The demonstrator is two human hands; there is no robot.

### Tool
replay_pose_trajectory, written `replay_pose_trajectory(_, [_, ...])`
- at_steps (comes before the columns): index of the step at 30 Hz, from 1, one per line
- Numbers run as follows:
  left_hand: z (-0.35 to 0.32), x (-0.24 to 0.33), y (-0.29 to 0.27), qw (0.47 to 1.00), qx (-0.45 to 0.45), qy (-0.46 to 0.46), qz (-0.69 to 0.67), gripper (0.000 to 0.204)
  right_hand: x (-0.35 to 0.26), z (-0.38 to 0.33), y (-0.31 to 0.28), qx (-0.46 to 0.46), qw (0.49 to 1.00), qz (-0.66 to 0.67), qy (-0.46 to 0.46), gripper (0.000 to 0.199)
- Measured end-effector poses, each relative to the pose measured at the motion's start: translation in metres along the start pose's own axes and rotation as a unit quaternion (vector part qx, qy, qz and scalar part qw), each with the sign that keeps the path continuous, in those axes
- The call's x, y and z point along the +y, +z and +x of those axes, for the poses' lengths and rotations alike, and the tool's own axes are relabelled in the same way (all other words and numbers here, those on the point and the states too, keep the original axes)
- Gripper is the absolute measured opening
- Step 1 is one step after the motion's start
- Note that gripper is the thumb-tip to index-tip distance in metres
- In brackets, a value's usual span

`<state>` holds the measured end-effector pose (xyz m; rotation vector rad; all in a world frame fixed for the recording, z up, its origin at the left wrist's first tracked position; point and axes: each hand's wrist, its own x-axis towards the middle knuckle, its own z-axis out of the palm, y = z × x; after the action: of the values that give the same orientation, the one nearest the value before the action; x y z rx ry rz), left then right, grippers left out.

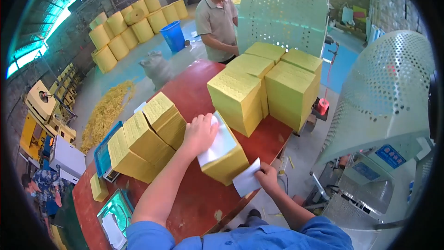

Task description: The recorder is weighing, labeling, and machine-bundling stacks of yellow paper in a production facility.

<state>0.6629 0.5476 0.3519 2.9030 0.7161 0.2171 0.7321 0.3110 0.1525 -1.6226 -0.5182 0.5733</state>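
Before me on the red table (210, 206) stands a block of stacked yellow paper (226, 164) with a white paper sheet (220, 143) lying over its top. My left hand (200, 134) rests on the top's left edge, fingers spread and pressing on the white sheet. At the block's near right corner, my right hand (267, 176) pinches a white paper piece (246, 179) between thumb and fingers. That piece hangs beside the block's lower side; whether it joins the top sheet is hidden.
Tall yellow paper stacks (236, 88) stand ahead, shorter stacks (138, 141) to the left. A blue tray (104, 150) and a scale-like device (115, 210) sit at the left. Perforated machine guards (379, 97) rise on the right; a co-worker (217, 23) stands across the table.
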Motion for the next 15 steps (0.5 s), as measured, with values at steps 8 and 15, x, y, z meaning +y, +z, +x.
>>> replay_pose_trajectory(8, [-0.145, 0.018, -0.020, 0.957, 0.068, 0.268, -0.083, 0.047, 0.075, -0.137, 0.014, -0.086, 0.850, 0.489, 0.178, 0.040])
replay_pose_trajectory(15, [-0.163, 0.022, -0.014, 0.945, 0.097, 0.310, -0.031, 0.052, 0.056, -0.150, 0.052, -0.076, 0.828, 0.514, 0.212, 0.020])
